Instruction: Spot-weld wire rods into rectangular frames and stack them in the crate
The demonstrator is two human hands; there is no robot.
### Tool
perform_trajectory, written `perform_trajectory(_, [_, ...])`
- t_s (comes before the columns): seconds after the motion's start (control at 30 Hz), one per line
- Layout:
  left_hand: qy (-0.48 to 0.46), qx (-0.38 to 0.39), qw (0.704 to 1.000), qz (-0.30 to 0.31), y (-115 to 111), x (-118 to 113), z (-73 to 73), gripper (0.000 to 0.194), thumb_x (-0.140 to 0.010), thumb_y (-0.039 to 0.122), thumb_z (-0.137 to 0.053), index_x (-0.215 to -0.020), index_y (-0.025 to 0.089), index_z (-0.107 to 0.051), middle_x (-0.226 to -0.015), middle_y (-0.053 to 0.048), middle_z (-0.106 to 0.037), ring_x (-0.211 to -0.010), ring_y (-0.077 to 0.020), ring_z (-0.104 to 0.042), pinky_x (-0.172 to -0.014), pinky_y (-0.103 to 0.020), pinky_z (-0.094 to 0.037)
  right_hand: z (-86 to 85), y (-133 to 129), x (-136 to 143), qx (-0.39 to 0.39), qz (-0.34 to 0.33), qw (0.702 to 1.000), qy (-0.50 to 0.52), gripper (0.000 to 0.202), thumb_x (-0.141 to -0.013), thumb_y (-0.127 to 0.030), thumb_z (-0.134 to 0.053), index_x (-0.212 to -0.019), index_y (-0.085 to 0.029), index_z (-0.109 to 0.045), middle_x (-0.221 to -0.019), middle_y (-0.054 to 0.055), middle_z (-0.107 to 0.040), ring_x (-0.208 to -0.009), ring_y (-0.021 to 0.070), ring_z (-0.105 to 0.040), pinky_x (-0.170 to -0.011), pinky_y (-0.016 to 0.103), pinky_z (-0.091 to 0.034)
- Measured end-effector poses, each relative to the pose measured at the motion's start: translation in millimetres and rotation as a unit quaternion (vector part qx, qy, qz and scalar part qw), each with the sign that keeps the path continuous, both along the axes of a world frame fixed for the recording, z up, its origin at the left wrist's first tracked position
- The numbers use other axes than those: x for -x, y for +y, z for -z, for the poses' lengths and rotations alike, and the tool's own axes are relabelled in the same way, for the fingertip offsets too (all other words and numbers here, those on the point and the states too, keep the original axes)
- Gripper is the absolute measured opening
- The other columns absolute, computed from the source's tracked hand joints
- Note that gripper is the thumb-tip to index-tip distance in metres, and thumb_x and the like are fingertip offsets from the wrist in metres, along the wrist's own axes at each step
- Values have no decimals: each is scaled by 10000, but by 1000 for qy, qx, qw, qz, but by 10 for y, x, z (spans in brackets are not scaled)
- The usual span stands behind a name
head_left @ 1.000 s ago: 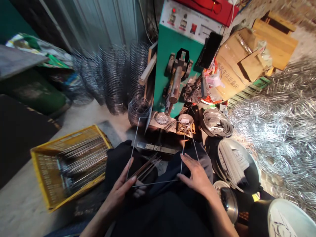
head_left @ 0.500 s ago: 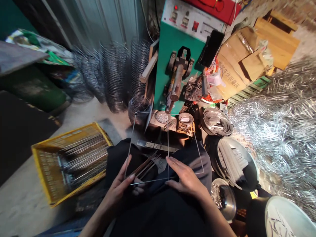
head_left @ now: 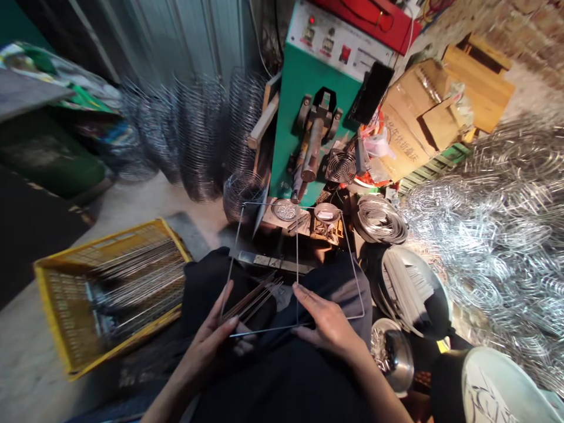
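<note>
While both hands gripped its near side, a thin wire frame [head_left: 297,252] hung over the person's lap [head_left: 335,276], its far edge pointing toward a green machine [head_left: 284,132]. The left hand [head_left: 214,335] pinched the near left corner between thumb and forefinger; its lower fingers seemed wrapped around a bundle of loose rods [head_left: 258,298], probably to leave that thumb free. The right hand [head_left: 326,323] grasped the middle bar, thumb and forefinger spread along it, apparently to stop the frame twisting. Beyond, a ledge [head_left: 277,224] at the machine's foot carried a dish [head_left: 273,211] of metal bits [head_left: 285,210], perhaps placed there for easy reach. To the left, a yellow crate [head_left: 101,241] held rods [head_left: 136,282] side by side, likely to prevent tangling. To the right stood a steel bowl [head_left: 406,364] and a pan [head_left: 438,282] of flat strips [head_left: 403,288], with heaped shiny wire [head_left: 476,235] farther out
</note>
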State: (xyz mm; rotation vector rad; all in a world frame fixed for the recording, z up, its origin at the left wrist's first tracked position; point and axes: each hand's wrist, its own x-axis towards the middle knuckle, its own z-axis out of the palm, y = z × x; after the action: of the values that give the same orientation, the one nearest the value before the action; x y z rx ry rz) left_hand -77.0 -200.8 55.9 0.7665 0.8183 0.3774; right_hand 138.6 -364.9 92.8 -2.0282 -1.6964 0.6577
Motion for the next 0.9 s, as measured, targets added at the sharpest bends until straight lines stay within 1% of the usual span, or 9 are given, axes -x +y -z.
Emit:
perform_trajectory(0.07, [1,-8,1000,-2,7,2,-2,1083,-675,356,-828,-1571,292,-225,-985,-72,-771,-712,-242,-728,-640,-306,-582,12,7,-10,2,9,1000,8,953,-779,-204,-757,-1567,-287,-226,-1583,40,-335,-1416,216,-401,-1165,382,-383])
perform_trajectory(0.1, [-1,-9,1000,1,5,2,-11,1074,-681,357,-825,-1571,297,-226,-1002,-74,-769,-696,-233,-725,-625,-296,-578,16,11,-15,1,11,1000,12,958,-772,-197,-760,-1565,-293,-231,-1584,35,-334,-1416,215,-401,-1166,384,-380])
perform_trajectory(0.2, [-11,-4,1000,17,-22,-1,-67,1070,-730,370,-796,-1583,289,-155,-860,-58,-770,-573,-208,-690,-544,-281,-554,6,18,-21,-1,12,1000,21,963,-756,-174,-767,-1560,-291,-250,-1578,41,-344,-1415,219,-401,-1169,389,-374])
perform_trajectory(0.27, [-20,4,1000,22,-40,-6,-112,1081,-745,373,-788,-1587,280,-116,-739,-34,-748,-531,-203,-672,-526,-280,-546,-20,23,-18,-1,14,1000,25,959,-749,-167,-772,-1556,-283,-267,-1569,55,-359,-1411,229,-406,-1167,395,-376])
perform_trajectory(0.33, [-27,14,999,22,-47,-13,-148,1079,-744,367,-790,-1586,289,-119,-688,-17,-732,-518,-201,-665,-527,-279,-543,-48,27,-14,-3,19,999,28,955,-743,-163,-775,-1551,-285,-281,-1560,61,-375,-1405,238,-416,-1163,403,-383])
perform_trajectory(0.47, [-37,16,999,29,-33,-20,-180,1107,-740,359,-788,-1589,279,-82,-684,-22,-732,-525,-208,-671,-537,-280,-537,-61,24,-19,-12,23,999,33,948,-746,-155,-772,-1550,-288,-286,-1556,54,-381,-1402,232,-421,-1162,403,-388])
perform_trajectory(0.67, [-33,-5,999,33,-31,-41,-165,1093,-779,395,-745,-1590,249,-27,-670,-34,-718,-530,-214,-663,-522,-277,-521,-19,14,-55,-19,27,999,38,940,-750,-184,-780,-1547,-287,-294,-1557,43,-381,-1403,227,-420,-1167,397,-384])
perform_trajectory(0.83, [-30,-12,999,24,-21,-68,-180,1045,-777,365,-751,-1589,272,-99,-696,-27,-719,-556,-200,-663,-551,-273,-539,-40,31,-70,-14,35,998,49,926,-748,-155,-765,-1541,-293,-307,-1553,41,-387,-1396,229,-431,-1170,404,-377])
perform_trajectory(0.9, [-28,-18,999,32,-13,-76,-193,1030,-794,364,-734,-1589,274,-85,-701,-30,-721,-547,-196,-659,-547,-272,-538,-44,39,-79,-14,35,998,54,928,-743,-152,-769,-1538,-296,-313,-1552,42,-388,-1395,234,-432,-1171,409,-375])
